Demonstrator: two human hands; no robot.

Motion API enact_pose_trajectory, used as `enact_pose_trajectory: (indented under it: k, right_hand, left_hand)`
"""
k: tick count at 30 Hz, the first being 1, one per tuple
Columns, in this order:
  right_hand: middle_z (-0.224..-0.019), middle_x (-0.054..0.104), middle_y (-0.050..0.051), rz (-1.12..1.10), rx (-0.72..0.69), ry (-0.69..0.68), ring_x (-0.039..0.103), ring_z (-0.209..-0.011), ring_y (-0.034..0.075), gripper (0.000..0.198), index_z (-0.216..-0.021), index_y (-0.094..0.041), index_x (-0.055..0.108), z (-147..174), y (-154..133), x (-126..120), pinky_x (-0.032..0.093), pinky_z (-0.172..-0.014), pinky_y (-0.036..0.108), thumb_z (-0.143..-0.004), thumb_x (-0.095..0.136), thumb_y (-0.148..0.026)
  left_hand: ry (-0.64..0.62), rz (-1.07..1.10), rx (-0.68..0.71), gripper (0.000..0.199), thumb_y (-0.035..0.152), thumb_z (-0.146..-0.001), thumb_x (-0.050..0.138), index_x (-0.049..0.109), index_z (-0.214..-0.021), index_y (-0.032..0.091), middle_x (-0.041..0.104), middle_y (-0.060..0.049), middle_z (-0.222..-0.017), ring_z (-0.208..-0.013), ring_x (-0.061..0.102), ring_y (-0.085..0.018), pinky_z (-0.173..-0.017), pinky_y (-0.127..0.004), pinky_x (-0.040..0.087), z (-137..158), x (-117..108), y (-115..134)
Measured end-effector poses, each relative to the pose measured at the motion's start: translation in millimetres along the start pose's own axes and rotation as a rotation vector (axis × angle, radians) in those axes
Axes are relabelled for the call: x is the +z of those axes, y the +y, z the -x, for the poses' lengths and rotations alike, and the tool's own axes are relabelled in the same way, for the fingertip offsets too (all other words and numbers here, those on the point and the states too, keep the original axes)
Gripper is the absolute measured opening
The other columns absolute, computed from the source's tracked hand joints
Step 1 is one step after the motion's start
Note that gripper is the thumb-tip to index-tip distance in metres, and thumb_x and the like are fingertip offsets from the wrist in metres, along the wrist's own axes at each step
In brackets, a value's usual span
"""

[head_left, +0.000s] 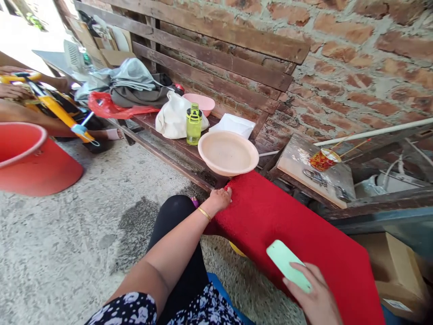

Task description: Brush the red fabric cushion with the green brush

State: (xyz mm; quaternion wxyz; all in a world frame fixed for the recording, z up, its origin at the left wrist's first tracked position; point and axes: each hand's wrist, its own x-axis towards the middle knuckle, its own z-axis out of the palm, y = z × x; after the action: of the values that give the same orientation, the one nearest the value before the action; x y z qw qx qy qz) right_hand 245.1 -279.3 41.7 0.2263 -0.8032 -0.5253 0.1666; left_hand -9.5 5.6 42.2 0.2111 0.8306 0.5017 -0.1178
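Note:
A red cloth [284, 216] lies stretched over a long bench or board. My left hand [219, 200], with a gold bracelet at its wrist, has its fingers closed on the cloth's far left corner. In my right hand [313, 289] is a mint-green oblong piece [287, 264] with rounded ends, gripped by its near end above the near part of the cloth. Its underside is hidden, so its exact kind cannot be told. Just beyond my left hand, a pale pink basin [228, 153] holding cloudy liquid stands at the cloth's far end.
Behind the basin, a wooden bench holds a green water bottle [194, 126], a white bag [172, 116] and folded grey clothing [133, 83]. To the right, a small board [297, 167] carries a patterned cup [324, 159] and metal tools. A red bucket [50, 162] and another person are left.

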Motion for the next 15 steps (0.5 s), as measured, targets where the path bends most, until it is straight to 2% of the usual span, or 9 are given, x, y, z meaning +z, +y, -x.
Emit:
enact_pose_trajectory:
  k: [2, 4, 7, 9, 11, 15]
  right_hand:
    - [-0.106, 0.062, 0.006, 0.001, -0.148, -0.063, 0.065, -0.097, 0.026, 0.031, -0.100, -0.029, 0.073, -21, -55, 32, 0.057, -0.078, 0.036, -0.076, 0.063, -0.047]
    - [-0.108, 0.061, 0.006, 0.041, -0.291, -0.093, 0.062, -0.100, 0.026, 0.028, -0.104, -0.028, 0.071, -35, -98, 58, 0.054, -0.085, 0.039, -0.079, 0.062, -0.036]
    - [-0.111, 0.058, 0.007, 0.124, -0.423, -0.098, 0.059, -0.102, 0.026, 0.029, -0.108, -0.026, 0.069, -44, -132, 81, 0.052, -0.090, 0.042, -0.079, 0.064, -0.025]
    - [-0.111, 0.058, 0.008, 0.172, -0.452, -0.101, 0.059, -0.101, 0.027, 0.031, -0.108, -0.026, 0.068, -43, -135, 84, 0.052, -0.089, 0.042, -0.078, 0.066, -0.020]
    - [-0.112, 0.057, 0.007, 0.191, -0.441, -0.113, 0.059, -0.100, 0.026, 0.033, -0.109, -0.026, 0.068, -36, -124, 79, 0.052, -0.088, 0.041, -0.077, 0.067, -0.019]
    - [-0.116, 0.059, 0.005, 0.174, -0.333, -0.082, 0.061, -0.104, 0.025, 0.030, -0.111, -0.030, 0.068, -3, -65, 52, 0.054, -0.089, 0.040, -0.082, 0.063, -0.028]
  left_hand:
    - [0.001, 0.012, 0.002, 0.055, 0.039, -0.097, 0.046, 0.038, -0.146, 0.016, 0.060, -0.023, -0.132, -0.125, 0.058, -0.029, -0.100, -0.043, 0.044, 0, -1, -3]
    - [0.000, 0.023, 0.010, 0.055, 0.041, -0.096, 0.047, 0.039, -0.145, 0.016, 0.061, -0.022, -0.132, -0.125, 0.058, -0.028, -0.100, -0.042, 0.045, 1, -2, -6]
    - [-0.002, 0.035, 0.025, 0.055, 0.042, -0.096, 0.048, 0.040, -0.144, 0.016, 0.061, -0.022, -0.131, -0.124, 0.059, -0.029, -0.100, -0.041, 0.045, 1, -2, -9]
    - [0.002, 0.036, 0.029, 0.056, 0.041, -0.096, 0.048, 0.040, -0.145, 0.016, 0.061, -0.022, -0.131, -0.124, 0.058, -0.030, -0.100, -0.042, 0.045, 1, -2, -10]
    - [0.002, 0.030, 0.026, 0.055, 0.041, -0.096, 0.049, 0.040, -0.144, 0.016, 0.061, -0.023, -0.131, -0.124, 0.058, -0.031, -0.100, -0.043, 0.045, 0, -2, -10]
    - [-0.011, 0.015, 0.025, 0.055, 0.039, -0.096, 0.050, 0.039, -0.145, 0.015, 0.060, -0.024, -0.130, -0.124, 0.058, -0.032, -0.100, -0.044, 0.045, -1, -2, -9]
